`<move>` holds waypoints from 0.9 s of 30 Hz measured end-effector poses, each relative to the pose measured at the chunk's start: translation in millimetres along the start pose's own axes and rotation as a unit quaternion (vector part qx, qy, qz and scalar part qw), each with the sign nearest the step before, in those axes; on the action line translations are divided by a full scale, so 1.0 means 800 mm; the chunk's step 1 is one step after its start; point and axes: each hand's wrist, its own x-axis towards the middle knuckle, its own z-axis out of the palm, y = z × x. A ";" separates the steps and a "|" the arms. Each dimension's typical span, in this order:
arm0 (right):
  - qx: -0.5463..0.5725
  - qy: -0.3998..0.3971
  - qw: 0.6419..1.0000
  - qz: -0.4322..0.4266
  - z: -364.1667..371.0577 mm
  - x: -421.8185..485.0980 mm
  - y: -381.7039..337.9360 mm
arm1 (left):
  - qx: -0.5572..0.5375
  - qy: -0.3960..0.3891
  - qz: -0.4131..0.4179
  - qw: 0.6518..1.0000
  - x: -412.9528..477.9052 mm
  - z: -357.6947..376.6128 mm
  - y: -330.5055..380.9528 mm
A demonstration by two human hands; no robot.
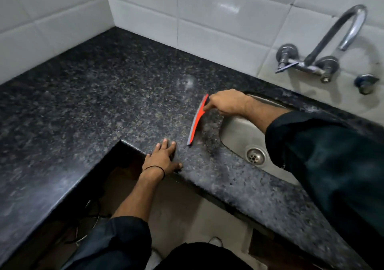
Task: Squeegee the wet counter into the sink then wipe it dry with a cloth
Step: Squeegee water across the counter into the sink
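We are gripping the orange squeegee (197, 122) with our right hand (227, 103), fingers curled round it near its far end. Its grey blade is standing on the speckled granite counter (104, 95), just left of the steel sink (242, 133). Our left hand (162, 158) is resting flat and released on the counter's near edge, fingers straight, close to the blade's near tip but apart from it. A chrome tap (332, 41) is jutting from the white tiled wall (207, 20) at the far right.
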 end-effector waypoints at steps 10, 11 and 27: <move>-0.024 -0.047 0.995 -0.084 0.057 -0.101 0.145 | -0.012 0.053 -0.126 0.990 0.009 -0.007 0.050; -0.022 -0.055 0.995 -0.079 0.060 -0.112 0.156 | -0.021 0.071 -0.135 0.988 0.010 -0.007 0.058; 0.295 0.077 0.944 0.124 0.097 -0.039 0.186 | -0.008 0.097 -0.075 0.992 0.143 -0.022 0.165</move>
